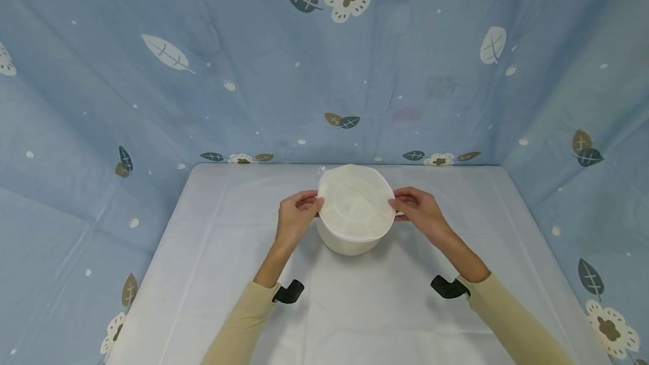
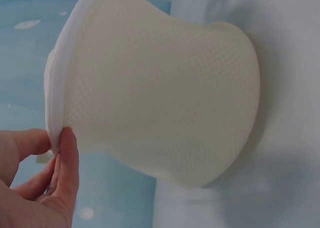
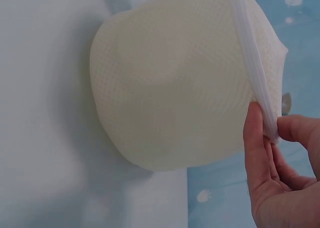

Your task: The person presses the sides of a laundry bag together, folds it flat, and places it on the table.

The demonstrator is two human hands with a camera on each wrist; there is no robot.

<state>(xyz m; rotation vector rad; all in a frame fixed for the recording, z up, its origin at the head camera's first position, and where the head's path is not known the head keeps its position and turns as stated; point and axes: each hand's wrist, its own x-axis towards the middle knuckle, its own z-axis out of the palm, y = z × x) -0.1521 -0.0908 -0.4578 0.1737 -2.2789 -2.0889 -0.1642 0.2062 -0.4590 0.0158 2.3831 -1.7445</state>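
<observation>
One round, cream mesh bag [image 1: 355,210] with white edging [image 2: 61,78]; left fingers [image 2: 69,158] and right fingers [image 3: 255,148] pinch its opposite sides.

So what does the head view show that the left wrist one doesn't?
Only the head view shows both beige sleeves and the black wrist pieces. Only the left wrist view shows a left fingertip under the rim of the pale mesh bag, and its side weave up close. Both show the left hand pinching that rim, the white table and the blue curtain.
</observation>
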